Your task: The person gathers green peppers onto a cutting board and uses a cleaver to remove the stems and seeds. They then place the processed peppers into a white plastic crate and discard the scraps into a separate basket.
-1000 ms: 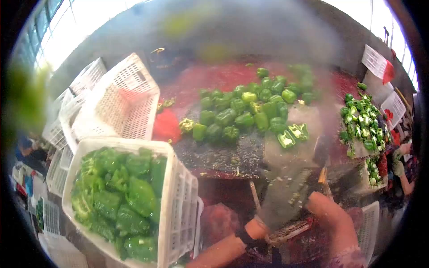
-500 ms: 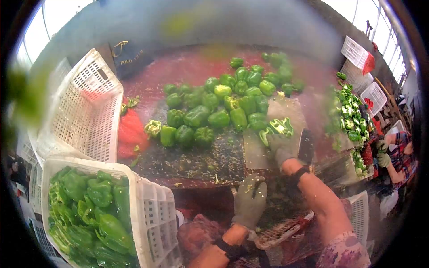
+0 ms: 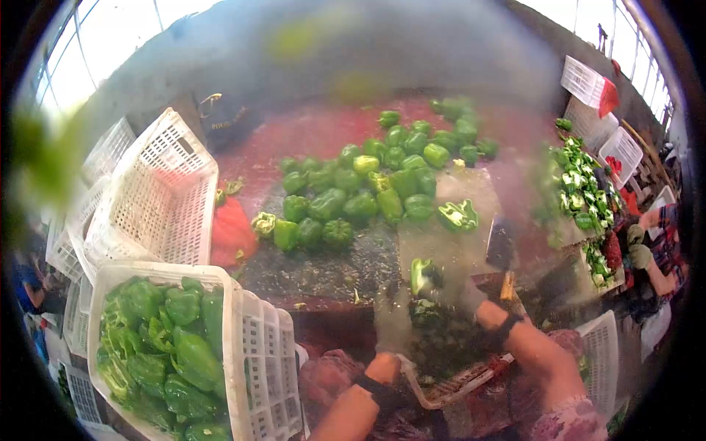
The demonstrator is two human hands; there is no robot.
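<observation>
A cut green bell pepper half (image 3: 421, 276), its pale inside showing, is between my two gloved hands above the lower crate. My right hand (image 3: 462, 295) is at its right side, blurred, and appears to grip it. My left hand (image 3: 392, 320) is raised to the left, its fingers smeared by motion. Another pepper half (image 3: 459, 215) lies cut side up on the pale cutting board (image 3: 471, 187). Right of the board rests a cleaver (image 3: 501, 242) with a wooden handle (image 3: 507, 286). Beneath my hands, the crate (image 3: 434, 400) contains dark green pieces.
Whole green peppers (image 3: 346, 180) are heaped across the red table (image 3: 257, 158). At left stand a white crate of peppers (image 3: 228, 323) and a tilted white crate (image 3: 198, 235). Cut peppers (image 3: 581, 184) pile up at right, near another person's gloved hands (image 3: 638, 246).
My right hand has come off the board toward me, with a pepper half now beside it. My left hand has shifted slightly left. The cleaver shows more fully, and the view has tilted.
</observation>
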